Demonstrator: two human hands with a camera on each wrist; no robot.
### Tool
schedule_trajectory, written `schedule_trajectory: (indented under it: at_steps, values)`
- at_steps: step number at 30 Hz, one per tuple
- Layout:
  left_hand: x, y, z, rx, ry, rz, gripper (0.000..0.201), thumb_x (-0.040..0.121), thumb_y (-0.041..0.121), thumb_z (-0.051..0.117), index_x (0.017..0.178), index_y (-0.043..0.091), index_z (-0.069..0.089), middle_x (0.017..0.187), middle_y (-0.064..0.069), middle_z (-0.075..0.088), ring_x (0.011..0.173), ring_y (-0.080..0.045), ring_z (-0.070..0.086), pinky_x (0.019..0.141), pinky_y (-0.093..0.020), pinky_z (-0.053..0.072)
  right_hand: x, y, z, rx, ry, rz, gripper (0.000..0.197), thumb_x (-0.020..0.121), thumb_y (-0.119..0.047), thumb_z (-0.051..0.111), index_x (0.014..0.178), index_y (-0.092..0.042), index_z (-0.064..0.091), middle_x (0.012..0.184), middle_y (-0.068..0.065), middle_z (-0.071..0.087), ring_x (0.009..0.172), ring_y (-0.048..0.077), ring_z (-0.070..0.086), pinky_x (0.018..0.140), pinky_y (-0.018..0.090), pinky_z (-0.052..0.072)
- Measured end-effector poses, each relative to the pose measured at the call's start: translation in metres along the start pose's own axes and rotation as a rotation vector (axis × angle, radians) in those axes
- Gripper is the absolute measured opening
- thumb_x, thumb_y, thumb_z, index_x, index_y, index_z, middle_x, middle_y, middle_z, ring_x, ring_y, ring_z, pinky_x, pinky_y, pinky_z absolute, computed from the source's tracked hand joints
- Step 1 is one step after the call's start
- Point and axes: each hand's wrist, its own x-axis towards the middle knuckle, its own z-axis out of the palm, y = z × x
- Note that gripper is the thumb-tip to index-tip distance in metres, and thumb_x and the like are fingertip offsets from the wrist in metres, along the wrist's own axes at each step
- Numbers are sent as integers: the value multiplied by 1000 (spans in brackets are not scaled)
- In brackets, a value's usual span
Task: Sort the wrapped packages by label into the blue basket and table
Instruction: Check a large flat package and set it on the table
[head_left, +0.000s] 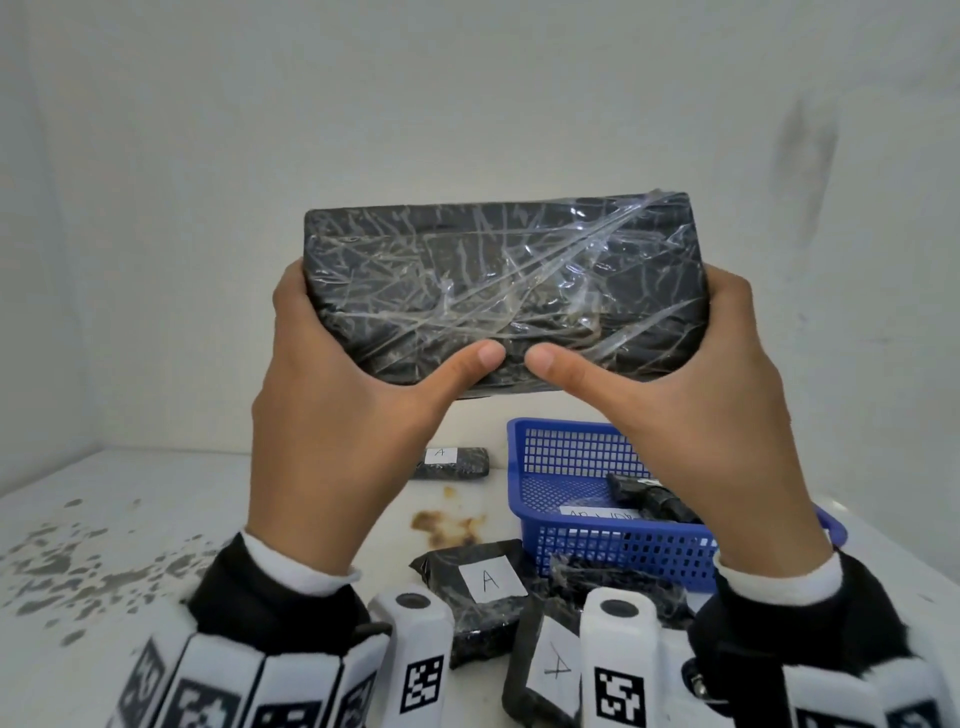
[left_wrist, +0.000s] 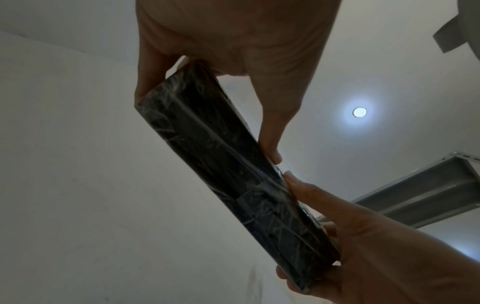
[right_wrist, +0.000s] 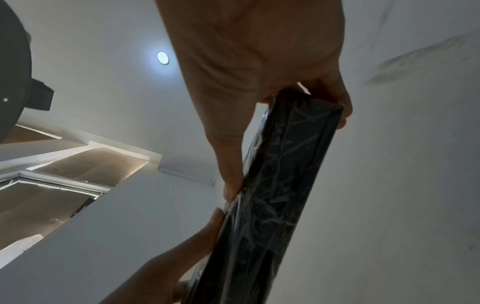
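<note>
Overhead, both hands' grip holds the package (head_left: 498, 286); wrist views show its narrow edge.

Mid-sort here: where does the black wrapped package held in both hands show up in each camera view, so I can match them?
Head: the package is at centre frame, raised in front of the wall, left hand and right hand gripping its ends.
Left wrist: package runs diagonally through the centre, edge-on.
Right wrist: package runs from right of centre down to the bottom edge, edge-on.
Shared landmark: both thumbs nearly meeting on the package; the two wrist views also share the round ceiling light.
</note>
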Motion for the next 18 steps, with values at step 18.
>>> schedule_trajectory:
  at_steps: [18]
  values:
    - [2, -5, 1, -83, 23, 59, 74, 70, 47, 77, 126, 33, 31, 121, 19, 54, 106, 12, 56, 80, 1, 41, -2, -1, 8, 42, 65, -9, 74, 60, -64, 79, 117, -39, 40, 94, -32, 56, 79, -31, 50, 63, -7, 36]
